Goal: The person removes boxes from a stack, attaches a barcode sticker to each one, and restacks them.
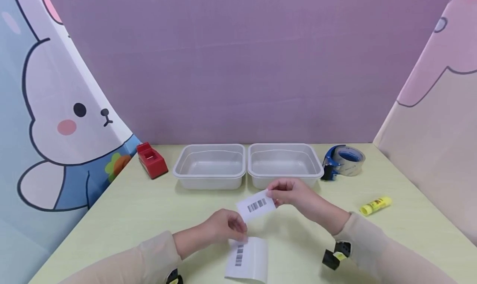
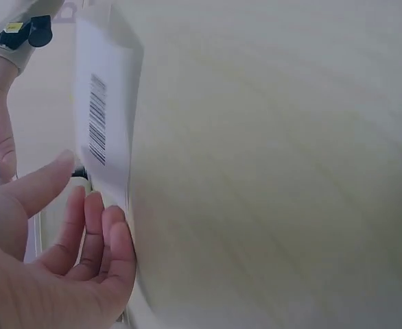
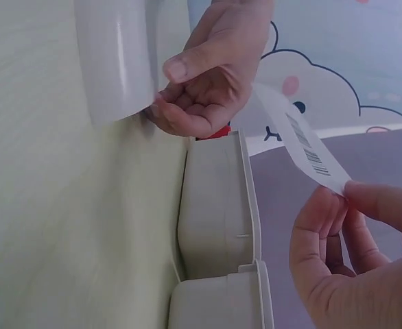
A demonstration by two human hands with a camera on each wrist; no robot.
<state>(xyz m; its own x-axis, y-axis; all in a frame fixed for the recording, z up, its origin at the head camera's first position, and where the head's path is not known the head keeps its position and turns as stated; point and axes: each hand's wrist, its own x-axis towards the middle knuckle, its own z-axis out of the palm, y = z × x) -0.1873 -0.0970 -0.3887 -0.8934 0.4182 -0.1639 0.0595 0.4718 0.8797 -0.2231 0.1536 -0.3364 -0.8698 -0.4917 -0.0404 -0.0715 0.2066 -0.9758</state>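
My right hand point(image 1: 296, 196) pinches a white barcode label point(image 1: 256, 206) by its upper right corner, thumb against fingertips. The label hangs tilted above the table, also plain in the right wrist view. Below it lies a white sheet point(image 1: 257, 261) with another printed barcode, its right side curling up. My left hand point(image 1: 223, 227) is beside the top edge of this sheet. In the left wrist view the thumb point(image 2: 40, 184) stands apart from the loosely bent fingers point(image 2: 119, 250), whose tips are close to the sheet. Whether they touch it I cannot tell.
Two white plastic bins point(image 1: 210, 182) point(image 1: 285, 179) stand side by side at the back. A red tape dispenser point(image 1: 152, 162) is at the left. A blue dispenser with clear packing tape point(image 1: 348, 162) and a yellow glue stick point(image 1: 375, 205) lie at the right.
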